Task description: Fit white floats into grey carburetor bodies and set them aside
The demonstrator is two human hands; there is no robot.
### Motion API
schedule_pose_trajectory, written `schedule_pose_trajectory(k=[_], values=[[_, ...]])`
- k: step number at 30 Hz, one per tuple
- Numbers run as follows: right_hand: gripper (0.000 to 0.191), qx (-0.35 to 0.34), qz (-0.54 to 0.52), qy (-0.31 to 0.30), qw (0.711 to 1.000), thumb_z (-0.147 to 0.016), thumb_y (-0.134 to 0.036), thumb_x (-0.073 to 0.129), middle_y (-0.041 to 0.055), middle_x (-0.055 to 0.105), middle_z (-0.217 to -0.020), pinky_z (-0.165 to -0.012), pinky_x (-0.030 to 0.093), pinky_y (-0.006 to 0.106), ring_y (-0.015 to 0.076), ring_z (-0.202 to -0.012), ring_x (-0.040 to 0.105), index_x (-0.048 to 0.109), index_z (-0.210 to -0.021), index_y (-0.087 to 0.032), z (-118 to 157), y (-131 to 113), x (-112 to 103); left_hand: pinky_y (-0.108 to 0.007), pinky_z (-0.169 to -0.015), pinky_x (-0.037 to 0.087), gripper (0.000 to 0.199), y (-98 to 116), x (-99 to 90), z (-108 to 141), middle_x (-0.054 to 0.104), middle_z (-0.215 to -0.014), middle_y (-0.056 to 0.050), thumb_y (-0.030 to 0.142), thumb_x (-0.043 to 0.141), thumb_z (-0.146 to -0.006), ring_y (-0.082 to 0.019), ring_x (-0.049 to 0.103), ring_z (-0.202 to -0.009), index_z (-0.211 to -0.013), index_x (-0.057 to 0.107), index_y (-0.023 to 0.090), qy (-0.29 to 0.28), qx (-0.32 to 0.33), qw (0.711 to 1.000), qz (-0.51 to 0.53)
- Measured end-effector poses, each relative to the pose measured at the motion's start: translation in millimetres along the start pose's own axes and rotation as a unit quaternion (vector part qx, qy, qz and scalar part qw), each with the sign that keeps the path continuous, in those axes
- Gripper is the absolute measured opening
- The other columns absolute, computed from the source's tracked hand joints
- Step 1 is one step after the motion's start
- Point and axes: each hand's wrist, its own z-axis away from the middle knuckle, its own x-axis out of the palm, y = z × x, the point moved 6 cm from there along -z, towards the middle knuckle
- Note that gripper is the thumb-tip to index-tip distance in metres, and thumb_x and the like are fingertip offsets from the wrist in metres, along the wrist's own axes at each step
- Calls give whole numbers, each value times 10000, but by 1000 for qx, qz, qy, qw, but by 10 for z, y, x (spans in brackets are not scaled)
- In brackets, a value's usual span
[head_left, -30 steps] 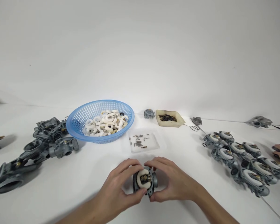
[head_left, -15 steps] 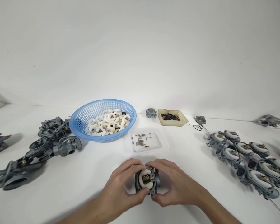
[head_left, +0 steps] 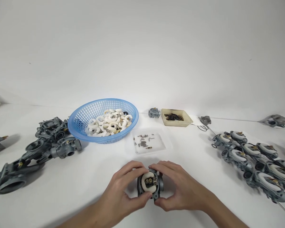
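A: Where is the metal part (head_left: pixel 158 185), and what is it like?
B: Between the two hands, at the near middle of the bench (head_left: pixel 98 164); it is dull grey and chunky, with a smooth white curved piece (head_left: pixel 144 183) inside its rim and brass-coloured posts (head_left: pixel 149 180) within the curve; I cannot tell whether it rests on the bench.
A: And the hands?
B: The left hand (head_left: pixel 123 185) is half curled, thumb and fingertips gripping the left side; the right hand (head_left: pixel 179 186) arches likewise, gripping the right; a gap shows under each palm.
A: Farther out?
B: A clear shallow tray (head_left: pixel 158 146) of tiny metal bits just beyond; behind it, a blue mesh basket (head_left: pixel 77 123) heaped with white curved pieces, and a yellowish box (head_left: pixel 178 123) of thin black rings; similar grey parts lie clustered at either side.
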Motion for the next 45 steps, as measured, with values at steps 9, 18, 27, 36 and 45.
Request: schedule_pose_trajectory(k=[9,18,27,36,45], values=[[680,5,7,-20,1000,-664,-306,843,22,658,-1129,-931,497,337,238,-1013,622,577,-1288,-265,-9,-11,-10,-343,-895,573,370,11,-18,55,634,-1188,-89,291,755,-865,-247,653,-1044,-1213,628,273,12,33,999,-28],[727,3,15,-12,1000,-656,-340,884,59,678,-1163,-938,513,366,267,-1034,642,591,-1312,-228,-11,-33,-38,-322,-898,569,430,78,-60,100,657,-1159,-82,291,750,-905,-234,652,-1034,-1299,581,267,29,105,992,-64],[735,23,20,-24,999,-637,-315,894,46,682,-1177,-954,524,377,278,-1057,649,609,-1311,-248,-15,-41,-44,-307,-812,561,311,-138,-199,-32,704,-1063,-59,507,654,-942,-228,652,-968,-1096,711,242,16,-195,941,275],[734,45,39,-41,997,-647,-325,888,78,661,-1262,-985,508,360,303,-1129,634,625,-1322,-208,-12,-65,-58,-257,-694,462,442,-100,-273,-121,661,-943,-69,584,538,-991,-153,579,-772,-1015,698,172,-52,-265,814,514],[734,44,3,-47,998,-681,-380,890,41,660,-1224,-999,458,364,277,-1110,613,587,-1336,-245,1,-39,-44,-289,-907,494,341,120,-135,-12,664,-1136,-23,358,743,-904,-201,630,-1015,-1216,623,288,-73,-16,997,-5]])
